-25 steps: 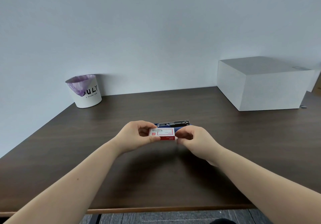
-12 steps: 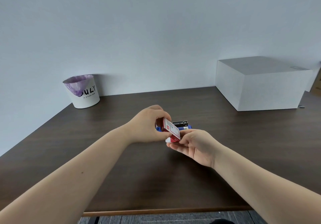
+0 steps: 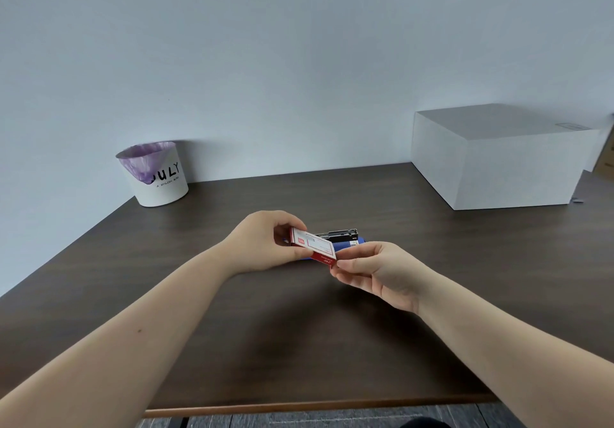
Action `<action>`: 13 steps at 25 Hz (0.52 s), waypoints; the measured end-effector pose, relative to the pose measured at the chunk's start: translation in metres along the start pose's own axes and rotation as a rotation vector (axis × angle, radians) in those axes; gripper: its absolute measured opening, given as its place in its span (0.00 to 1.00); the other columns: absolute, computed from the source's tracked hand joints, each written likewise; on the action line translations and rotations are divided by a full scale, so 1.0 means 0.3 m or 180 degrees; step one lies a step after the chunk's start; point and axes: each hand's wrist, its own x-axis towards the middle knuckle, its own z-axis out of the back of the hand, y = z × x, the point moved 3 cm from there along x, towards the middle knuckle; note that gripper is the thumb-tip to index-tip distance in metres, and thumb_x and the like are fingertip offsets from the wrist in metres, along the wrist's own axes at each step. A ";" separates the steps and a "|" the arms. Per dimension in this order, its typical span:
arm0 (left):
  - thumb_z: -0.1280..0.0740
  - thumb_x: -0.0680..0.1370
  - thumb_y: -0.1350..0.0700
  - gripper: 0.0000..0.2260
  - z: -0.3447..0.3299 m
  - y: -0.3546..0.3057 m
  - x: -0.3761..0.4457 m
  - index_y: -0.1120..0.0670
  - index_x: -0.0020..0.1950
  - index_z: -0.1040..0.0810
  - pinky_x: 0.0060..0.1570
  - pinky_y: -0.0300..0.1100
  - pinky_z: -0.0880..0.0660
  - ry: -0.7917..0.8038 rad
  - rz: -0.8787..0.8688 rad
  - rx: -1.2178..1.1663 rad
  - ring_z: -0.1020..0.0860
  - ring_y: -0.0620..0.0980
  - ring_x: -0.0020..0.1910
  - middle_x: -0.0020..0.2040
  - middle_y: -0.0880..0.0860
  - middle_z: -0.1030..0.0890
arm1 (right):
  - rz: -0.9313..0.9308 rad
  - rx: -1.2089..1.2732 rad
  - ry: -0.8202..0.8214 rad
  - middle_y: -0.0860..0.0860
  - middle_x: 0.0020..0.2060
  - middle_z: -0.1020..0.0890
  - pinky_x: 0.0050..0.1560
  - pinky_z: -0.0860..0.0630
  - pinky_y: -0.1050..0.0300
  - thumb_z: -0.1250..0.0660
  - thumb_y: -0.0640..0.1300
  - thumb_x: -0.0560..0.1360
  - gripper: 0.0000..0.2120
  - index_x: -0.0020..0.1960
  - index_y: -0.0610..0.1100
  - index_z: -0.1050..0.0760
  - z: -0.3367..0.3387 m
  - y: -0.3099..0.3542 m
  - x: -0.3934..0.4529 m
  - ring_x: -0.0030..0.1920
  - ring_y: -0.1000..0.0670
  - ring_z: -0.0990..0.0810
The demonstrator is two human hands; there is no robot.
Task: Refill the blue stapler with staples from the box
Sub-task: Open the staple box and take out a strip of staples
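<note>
A small red and white staple box is held above the dark wooden table, tilted down to the right. My left hand grips its left end. My right hand pinches its lower right end with thumb and fingers. Just behind the box lies the blue stapler on the table, its metal top showing; the box and my left hand hide most of it.
A white bin with a purple liner stands at the table's back left corner. A large white box sits at the back right. The table's front edge runs close below my forearms.
The box went from level between both hands to steeply tilted, and now lies flatter. My right hand has shifted to the box's lower right end. The stapler has not moved.
</note>
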 end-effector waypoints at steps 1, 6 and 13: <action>0.23 0.66 0.52 0.15 -0.002 0.007 -0.004 0.51 0.51 0.19 0.56 0.46 0.21 -0.0003 0.0042 -0.0108 0.17 0.43 0.48 0.49 0.48 0.15 | -0.0007 -0.0063 -0.0001 0.40 0.43 0.16 0.41 0.17 0.59 0.34 0.26 0.72 0.09 0.50 0.32 0.20 -0.003 -0.002 0.003 0.41 0.46 0.16; 0.24 0.67 0.54 0.15 -0.005 0.001 -0.009 0.53 0.52 0.19 0.57 0.45 0.22 0.0013 0.0134 -0.0357 0.17 0.42 0.48 0.49 0.49 0.15 | 0.0022 -0.0085 0.0042 0.40 0.43 0.16 0.39 0.18 0.60 0.36 0.26 0.73 0.11 0.52 0.33 0.20 -0.022 0.005 -0.002 0.41 0.48 0.16; 0.24 0.68 0.54 0.15 0.016 -0.009 -0.015 0.54 0.53 0.19 0.57 0.43 0.22 0.0008 0.0115 -0.0304 0.17 0.43 0.48 0.49 0.49 0.15 | 0.0221 0.0341 0.0109 0.41 0.44 0.14 0.46 0.17 0.58 0.37 0.28 0.75 0.09 0.49 0.34 0.19 -0.040 0.007 -0.017 0.44 0.46 0.14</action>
